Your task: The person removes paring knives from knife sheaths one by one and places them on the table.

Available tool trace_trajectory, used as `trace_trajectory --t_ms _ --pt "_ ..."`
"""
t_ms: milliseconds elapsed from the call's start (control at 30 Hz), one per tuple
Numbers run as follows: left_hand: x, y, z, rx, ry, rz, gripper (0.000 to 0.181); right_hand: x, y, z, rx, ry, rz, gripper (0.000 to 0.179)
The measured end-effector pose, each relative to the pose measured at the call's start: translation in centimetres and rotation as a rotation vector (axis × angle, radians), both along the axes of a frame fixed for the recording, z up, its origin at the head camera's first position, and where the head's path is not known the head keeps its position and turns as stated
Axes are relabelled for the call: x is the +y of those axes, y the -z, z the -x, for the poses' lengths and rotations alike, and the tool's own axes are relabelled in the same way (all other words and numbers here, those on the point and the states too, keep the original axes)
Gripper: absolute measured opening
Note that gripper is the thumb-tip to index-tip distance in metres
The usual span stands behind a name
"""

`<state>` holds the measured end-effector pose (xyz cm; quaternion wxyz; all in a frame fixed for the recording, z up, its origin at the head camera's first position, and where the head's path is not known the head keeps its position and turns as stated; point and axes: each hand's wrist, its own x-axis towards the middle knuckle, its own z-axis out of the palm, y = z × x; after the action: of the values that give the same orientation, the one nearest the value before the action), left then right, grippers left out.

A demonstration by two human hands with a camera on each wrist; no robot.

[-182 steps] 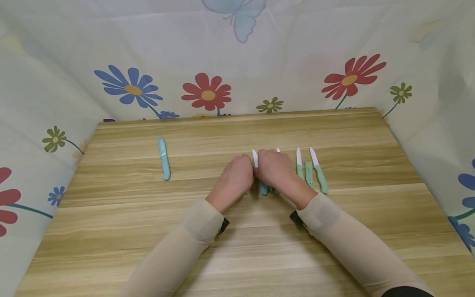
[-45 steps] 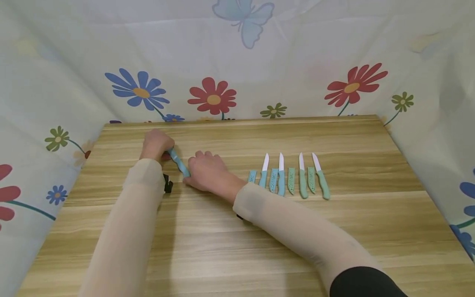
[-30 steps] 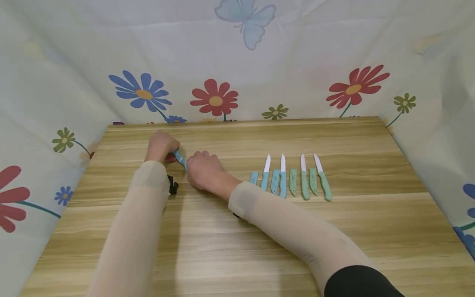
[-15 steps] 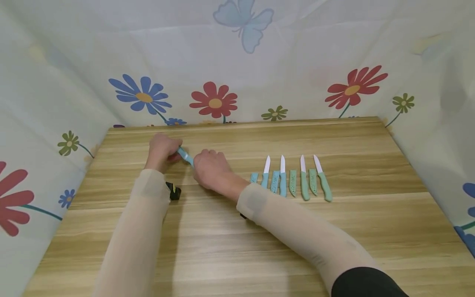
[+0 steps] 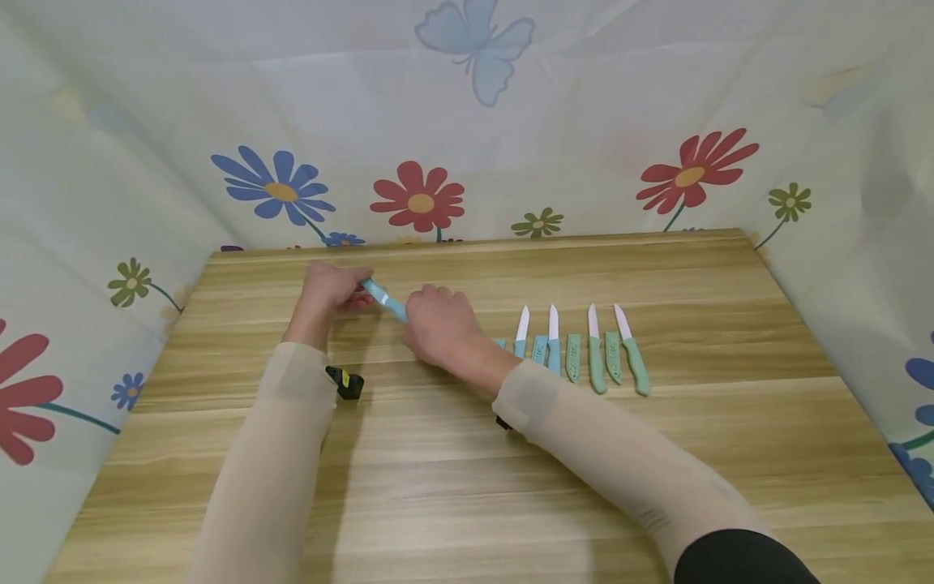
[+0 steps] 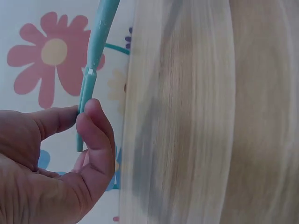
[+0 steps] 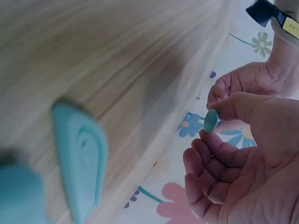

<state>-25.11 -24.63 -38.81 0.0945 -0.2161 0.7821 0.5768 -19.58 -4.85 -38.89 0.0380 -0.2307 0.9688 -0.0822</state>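
Note:
Between my two hands, a light blue knife [image 5: 396, 308] is held at a slant over the left part of the table. Its sheath [image 6: 87, 91] covers the blade, and a small white patch shows where sheath and handle meet. My left hand [image 5: 328, 294] pinches the sheath's end between thumb and fingers. The handle's butt end [image 7: 210, 120] is pinched by my right hand [image 5: 441, 326], whose other fingers curl loosely below in the right wrist view. To the right lie bare white-bladed knives, two with blue handles [image 5: 554, 345] and two with green handles [image 5: 595, 361].
Loose sheaths lie between the knives: a blue sheath [image 5: 539, 349], a green sheath [image 5: 573, 357] and another green sheath [image 5: 613, 357]. One more blue sheath [image 5: 501, 344] is mostly hidden behind my right arm. A flowered cloth [image 5: 584, 122] borders the wooden table [image 5: 438, 487].
Six seconds ago the sheathed knife lay at the left while both hands worked over the row. Now both hands hold it and have shifted right over the last second and a half.

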Motion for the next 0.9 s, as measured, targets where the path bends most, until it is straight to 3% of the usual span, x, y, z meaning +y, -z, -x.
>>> trace_trajectory --t_ms 200,533,733,900 --pt "0.8 0.0 -0.6 0.033 0.010 -0.139 0.031 1.7 -0.5 -0.1 -0.016 0.009 0.031 0.025" --pt "2.0 -0.4 -1.8 0.069 0.097 -0.255 0.047 4.9 -1.5 -0.4 -0.080 0.044 0.122 0.024" --pt "2.7 -0.8 -2.7 0.076 0.116 -0.340 0.048 6.9 -1.9 -0.6 -0.102 0.057 0.221 0.010" --pt "3.4 -0.9 -3.3 0.086 0.139 -0.383 0.045 8.4 -2.1 -0.9 -0.096 0.054 0.276 0.009"
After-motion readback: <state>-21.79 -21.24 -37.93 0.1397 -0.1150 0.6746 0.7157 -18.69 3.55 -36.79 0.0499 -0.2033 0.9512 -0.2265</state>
